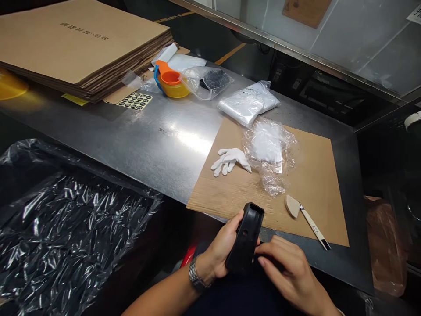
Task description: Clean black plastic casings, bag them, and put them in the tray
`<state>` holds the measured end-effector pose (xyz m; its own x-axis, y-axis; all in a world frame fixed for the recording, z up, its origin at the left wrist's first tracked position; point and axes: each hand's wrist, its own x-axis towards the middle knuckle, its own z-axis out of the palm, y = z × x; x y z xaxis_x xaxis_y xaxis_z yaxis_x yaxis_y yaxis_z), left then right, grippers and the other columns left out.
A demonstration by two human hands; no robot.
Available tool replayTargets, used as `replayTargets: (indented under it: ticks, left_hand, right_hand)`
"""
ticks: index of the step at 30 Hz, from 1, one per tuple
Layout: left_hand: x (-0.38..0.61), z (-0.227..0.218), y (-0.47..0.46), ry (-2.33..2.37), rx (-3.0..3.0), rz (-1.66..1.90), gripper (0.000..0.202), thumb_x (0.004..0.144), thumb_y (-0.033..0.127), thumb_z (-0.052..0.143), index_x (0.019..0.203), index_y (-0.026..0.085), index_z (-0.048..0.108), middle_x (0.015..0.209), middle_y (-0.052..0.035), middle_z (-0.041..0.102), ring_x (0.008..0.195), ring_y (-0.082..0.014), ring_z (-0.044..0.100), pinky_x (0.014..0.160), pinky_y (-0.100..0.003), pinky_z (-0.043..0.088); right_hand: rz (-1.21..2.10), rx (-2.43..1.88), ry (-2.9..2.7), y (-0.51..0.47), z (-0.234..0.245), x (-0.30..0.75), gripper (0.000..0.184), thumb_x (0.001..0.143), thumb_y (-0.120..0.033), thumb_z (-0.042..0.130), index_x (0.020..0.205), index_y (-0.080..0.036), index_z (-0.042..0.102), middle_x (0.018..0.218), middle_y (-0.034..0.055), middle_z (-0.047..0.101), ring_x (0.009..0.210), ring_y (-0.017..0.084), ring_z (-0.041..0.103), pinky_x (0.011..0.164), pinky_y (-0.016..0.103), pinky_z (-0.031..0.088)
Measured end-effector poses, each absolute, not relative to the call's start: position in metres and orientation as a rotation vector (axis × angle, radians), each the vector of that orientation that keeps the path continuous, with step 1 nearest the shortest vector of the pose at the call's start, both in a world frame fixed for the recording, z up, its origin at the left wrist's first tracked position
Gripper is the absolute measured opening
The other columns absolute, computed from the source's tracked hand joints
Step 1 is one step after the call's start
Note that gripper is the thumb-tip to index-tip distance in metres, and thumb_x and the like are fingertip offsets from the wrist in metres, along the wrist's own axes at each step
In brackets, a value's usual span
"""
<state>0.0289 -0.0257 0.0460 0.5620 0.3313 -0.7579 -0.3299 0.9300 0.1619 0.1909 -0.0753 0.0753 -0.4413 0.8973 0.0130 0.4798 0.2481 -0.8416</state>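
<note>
My left hand (219, 250) wraps round a black plastic part (246, 238) with a hollow open end, held upright just in front of the table's near edge. My right hand (289, 267) presses its fingers against the lower right side of the same part. A metal watch (196, 275) sits on my left wrist. On a brown cardboard sheet (312, 184) just beyond lie a white glove (229, 159), crumpled clear plastic bags (268, 151) and a small scraper tool (305, 216) with a tan head.
The steel table (131, 136) carries a stack of flat cardboard (79, 44) at the back left, orange and yellow cups (171, 81), a sticker sheet (134, 101) and bagged items (246, 103). A bin lined with black plastic (72, 228) stands at the lower left.
</note>
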Motion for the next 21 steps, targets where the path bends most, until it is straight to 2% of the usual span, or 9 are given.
replayTargets:
  ticks: [4,8,12,17,21]
  left_hand:
    - [0.03,0.049,-0.027,0.932,0.007,0.439,0.06,0.091,0.053,0.029,0.059,0.011,0.058,0.05,-0.003,0.055,0.043,-0.009,0.05,0.042,-0.018,0.038]
    - [0.031,0.054,-0.029,0.991,0.049,0.499,0.053,0.09,0.049,0.035,0.056,0.014,0.055,0.046,-0.0007,0.053,0.041,-0.0089,0.048,0.041,-0.018,0.035]
    - [0.031,0.054,-0.03,0.946,0.085,0.505,0.05,0.09,0.048,0.035,0.066,0.013,0.06,0.053,-0.0008,0.058,0.043,-0.0102,0.052,0.043,-0.02,0.04]
    - [0.028,0.046,-0.026,0.878,0.009,0.24,0.067,0.089,0.057,0.024,0.068,0.008,0.063,0.055,-0.0057,0.06,0.04,-0.0114,0.053,0.038,-0.022,0.042]
    - [0.026,0.04,-0.023,0.794,-0.006,0.195,0.069,0.088,0.059,0.023,0.07,0.006,0.064,0.059,-0.0069,0.061,0.041,-0.0124,0.056,0.039,-0.023,0.044]
  right_hand:
    - [1.294,-1.483,-1.943,-0.073,0.077,0.181,0.002,0.087,-0.02,0.05,0.086,-0.022,0.05,0.073,-0.0017,0.056,0.062,0.011,0.051,0.055,0.023,0.039]
    - [1.332,-1.608,-2.011,-0.07,0.076,0.169,0.015,0.081,-0.026,0.057,0.083,-0.022,0.044,0.057,-0.007,0.049,0.051,0.011,0.045,0.05,0.023,0.032]
    - [1.317,-1.746,-1.819,-0.06,0.064,0.171,0.014,0.084,-0.029,0.05,0.079,-0.022,0.04,0.053,-0.0082,0.047,0.045,0.009,0.043,0.047,0.022,0.029]
    - [0.921,-1.821,-1.461,-0.039,0.047,0.186,0.013,0.085,-0.032,0.049,0.091,-0.021,0.046,0.053,-0.0087,0.041,0.047,0.009,0.042,0.047,0.021,0.033]
    - [0.686,-1.719,-1.6,-0.036,0.054,0.19,0.018,0.089,-0.029,0.047,0.101,-0.019,0.055,0.07,-0.0008,0.051,0.061,0.012,0.049,0.057,0.024,0.041]
